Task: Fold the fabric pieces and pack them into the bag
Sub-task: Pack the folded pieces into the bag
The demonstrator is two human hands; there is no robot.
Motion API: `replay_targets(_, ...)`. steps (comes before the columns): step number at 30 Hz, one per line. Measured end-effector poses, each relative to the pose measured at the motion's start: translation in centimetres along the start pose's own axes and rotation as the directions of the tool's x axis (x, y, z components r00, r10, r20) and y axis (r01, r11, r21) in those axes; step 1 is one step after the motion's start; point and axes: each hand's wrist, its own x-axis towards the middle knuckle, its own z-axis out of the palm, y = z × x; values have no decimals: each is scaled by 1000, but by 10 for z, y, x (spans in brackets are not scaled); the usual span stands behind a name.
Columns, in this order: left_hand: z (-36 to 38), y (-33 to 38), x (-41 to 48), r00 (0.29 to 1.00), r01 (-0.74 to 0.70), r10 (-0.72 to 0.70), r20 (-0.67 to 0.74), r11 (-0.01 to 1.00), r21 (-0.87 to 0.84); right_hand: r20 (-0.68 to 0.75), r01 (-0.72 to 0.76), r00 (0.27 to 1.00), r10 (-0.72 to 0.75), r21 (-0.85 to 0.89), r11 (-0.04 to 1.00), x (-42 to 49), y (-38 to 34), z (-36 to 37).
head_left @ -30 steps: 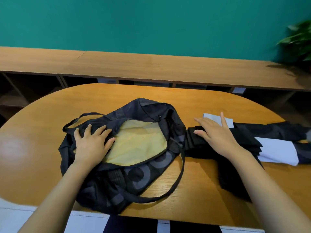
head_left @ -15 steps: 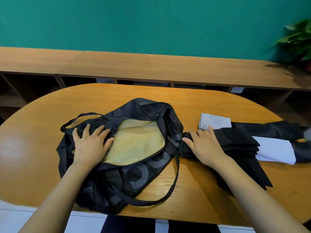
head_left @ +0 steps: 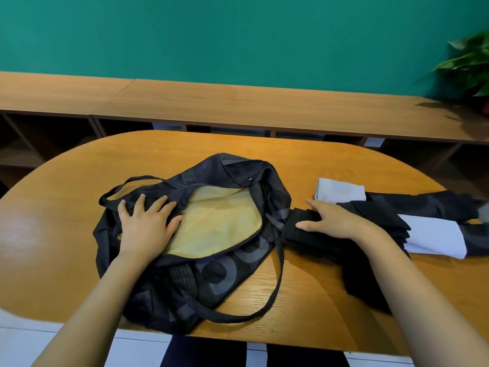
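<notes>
One black bag, centre frame, left hand spread flat on it; right hand, fingers straight, rests on one folded black fabric beside one pale piece.

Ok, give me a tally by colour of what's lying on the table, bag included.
Black bag: 1
Pale fabric pieces: 2
Black fabric pieces: at least 2; they overlap, so the exact count is unclear
Total: at least 5
</notes>
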Motion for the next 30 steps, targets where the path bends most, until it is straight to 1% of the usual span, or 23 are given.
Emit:
replay_targets(3,1,-1,0,1000,-3,3,1,1000,-13,108,-44,993,53,-84,995,10,0,-1)
replay_targets(5,1,-1,1,1000,-5,5,-15,1000,-12,149,-54,986,69,-102,993,15,-1,3)
replay_targets(11,-3,-2,0,997,-3,5,74,1000,-21,119,-28,992,45,-144,989,20,-1,14)
replay_targets(13,-14,4,0,995,51,-44,93,995,-81,97,-29,994,44,-148,989,19,-1,16)
replay_targets(15,-31,23,-7,996,77,-70,51,983,-169,40,-26,999,34,-166,986,15,0,21)
replay_targets(16,-42,39,-14,998,56,-57,3,969,-242,-4,-29,1000,28,-165,986,15,1,25)
replay_targets(17,-56,60,-24,999,19,-33,-33,937,-349,-45,-38,998,31,-158,987,13,2,28)
replay_targets(18,-71,84,-35,999,-23,8,-34,880,-475,-91,-45,995,33,-138,989,12,2,33)
replay_targets(19,-83,110,-47,997,-55,71,5,808,-587,-130,-61,990,47,-113,992,11,3,37)
replay_targets(20,-90,136,-59,987,-67,145,67,760,-647,-165,-76,984,61,-85,993,12,4,43)
replay_targets(21,-94,161,-69,969,-72,208,131,751,-657,-188,-95,979,83,-55,994,10,4,48)
replay_targets(22,-93,181,-78,953,-82,249,174,763,-641,-209,-103,973,96,-20,995,10,4,54)
replay_targets(23,-88,197,-85,945,-92,263,196,787,-610,-216,-108,970,108,13,994,7,4,59)
replay_targets(25,-72,212,-92,951,-95,236,200,839,-536,-195,-106,974,112,41,994,-2,4,66)
replay_targets(27,-62,211,-95,959,-96,212,188,868,-487,-149,-106,983,108,24,994,-12,5,67)
replay_targets(30,-58,201,-100,952,-106,233,198,859,-500,-77,-137,988,131,-66,988,-27,4,61)
